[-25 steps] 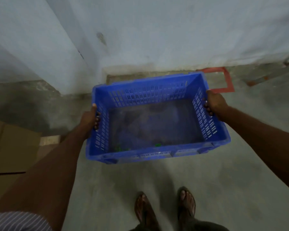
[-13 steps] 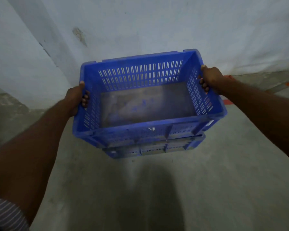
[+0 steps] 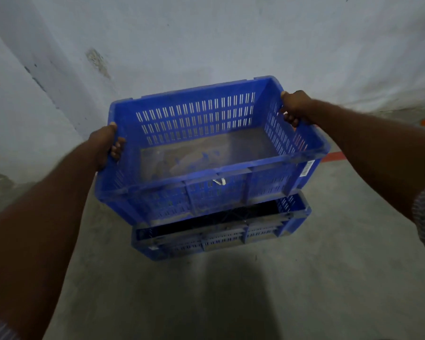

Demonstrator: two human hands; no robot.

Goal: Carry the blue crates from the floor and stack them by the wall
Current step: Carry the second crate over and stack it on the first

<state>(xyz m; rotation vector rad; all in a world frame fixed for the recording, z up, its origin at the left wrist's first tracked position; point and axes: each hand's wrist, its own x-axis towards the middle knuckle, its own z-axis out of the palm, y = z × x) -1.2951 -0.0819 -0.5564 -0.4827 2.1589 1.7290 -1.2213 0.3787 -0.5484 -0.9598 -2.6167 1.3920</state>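
Blue upper crate [image 3: 206, 148] is gripped in our left hand [image 3: 106, 143] and right hand [image 3: 295, 109], fingers curled through its end walls, so lowering crooked could miss the lower crate [image 3: 221, 231] beneath.

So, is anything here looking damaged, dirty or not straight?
The held crate has a dusty, stained floor, and a small white scrap hangs on its near rim. It hangs tilted and offset above the lower crate, not yet seated. No damage shows.

Dusty slotted plastic crate [image 3: 199, 119], rough concrete floor [image 3: 329, 278]
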